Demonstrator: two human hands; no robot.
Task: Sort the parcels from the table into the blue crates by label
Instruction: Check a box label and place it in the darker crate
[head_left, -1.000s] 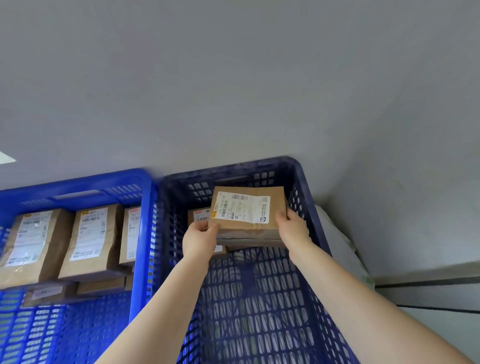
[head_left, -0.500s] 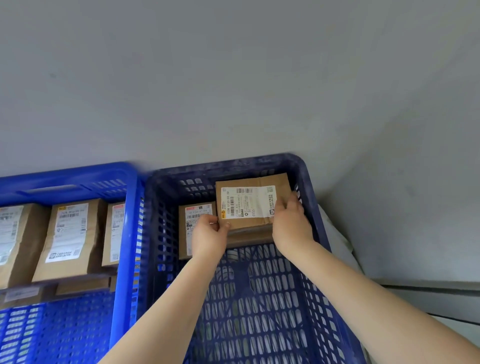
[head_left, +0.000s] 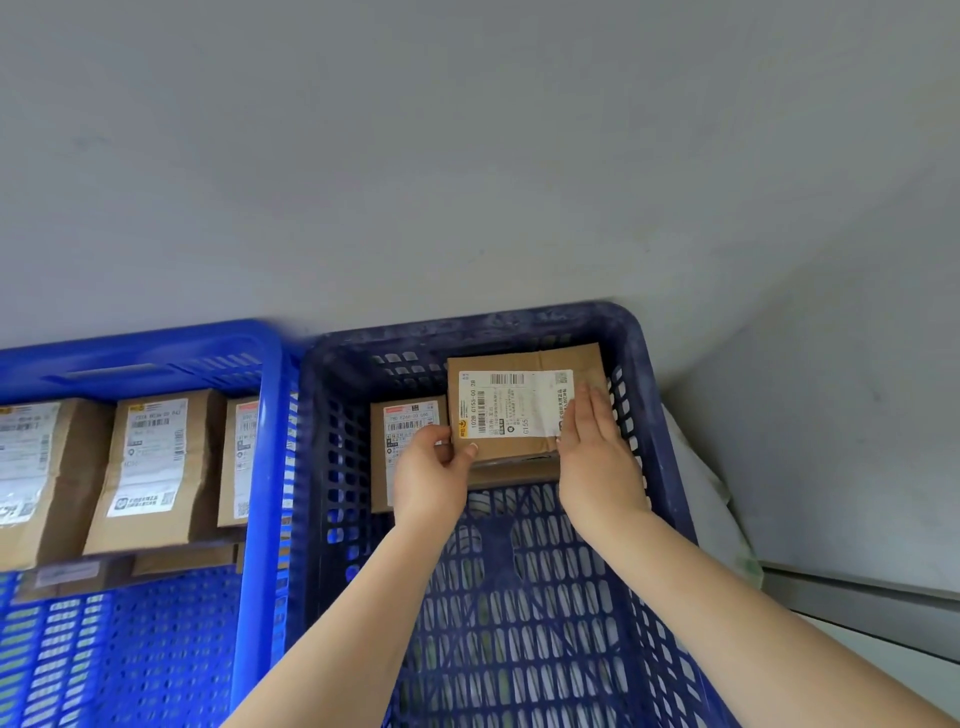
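— Parcel lies flat in the far right corner of the dark crate, label up, long axis running left to right, on top of another box. Label text runs sideways.
— And the hands?
— Left hand curls round its near left corner, thumb on top. Right hand lies flat on the right end, fingers straight, pressing down.
— Different from a second ago?
— Yes. Then both hands gripped it by the ends, raised above the crate; now it sits lower and further back.
— Neighbours?
— A small box just to its left. More parcels stand in the bright crate alongside.
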